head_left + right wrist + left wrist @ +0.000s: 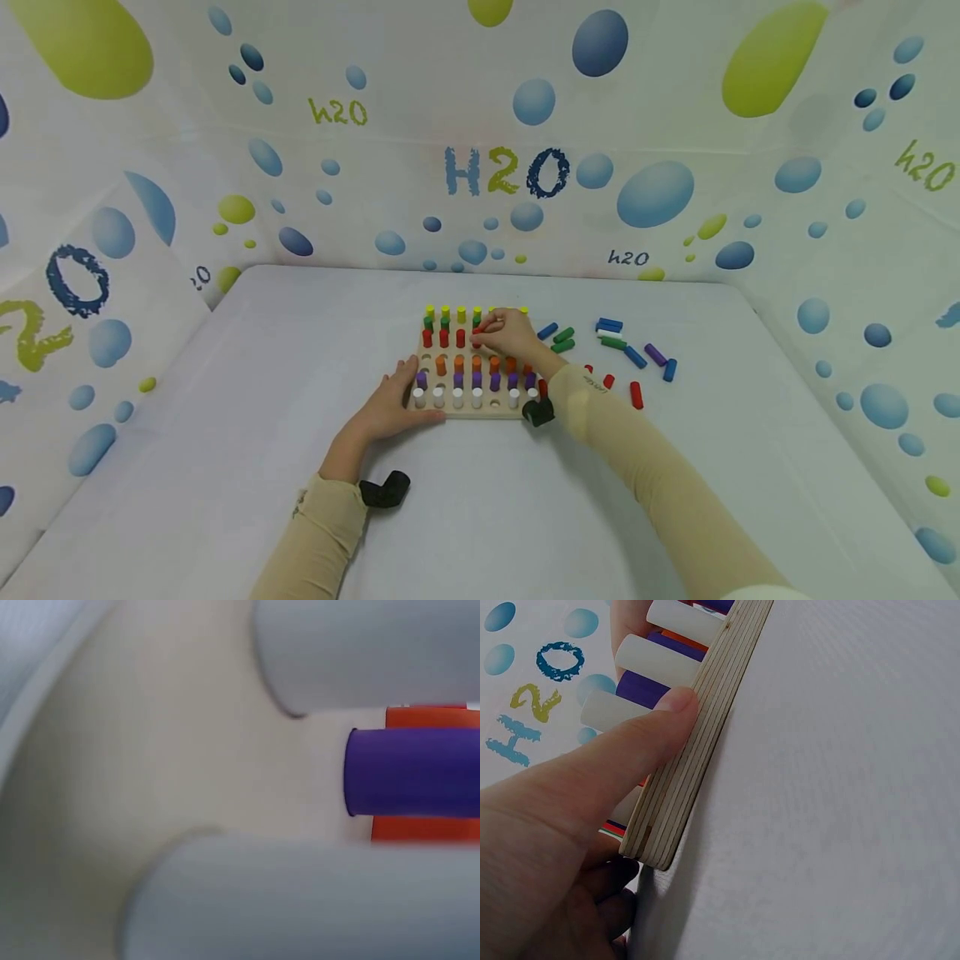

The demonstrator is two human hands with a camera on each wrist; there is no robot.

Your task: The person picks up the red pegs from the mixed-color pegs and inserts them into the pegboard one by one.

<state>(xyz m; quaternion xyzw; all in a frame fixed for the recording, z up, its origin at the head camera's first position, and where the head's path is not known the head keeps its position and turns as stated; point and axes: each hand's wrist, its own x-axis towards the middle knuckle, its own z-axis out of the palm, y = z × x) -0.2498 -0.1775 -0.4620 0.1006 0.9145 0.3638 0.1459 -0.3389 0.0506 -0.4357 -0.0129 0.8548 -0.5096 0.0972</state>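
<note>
A wooden pegboard (486,412) lies on the table, filled with rows of yellow, green, red, orange, purple and white pegs. My left hand (386,407) grips its near left corner, the thumb (656,731) pressed on the front edge and the fingers along the left side. Over the red row, my right hand (513,333) pinches a red peg (477,342) between thumb and fingertips, to the right of three standing red ones. The right wrist view has only white pegs (367,652), a purple peg (412,772) and orange behind it; the hand is outside it.
Loose pegs lie right of the board: green pegs (563,344), blue pegs (635,357), a purple peg (655,355) and red pegs (637,395). The right forearm (607,417) crosses over the board's near right corner. A patterned backdrop (420,217) stands behind the white table (262,375).
</note>
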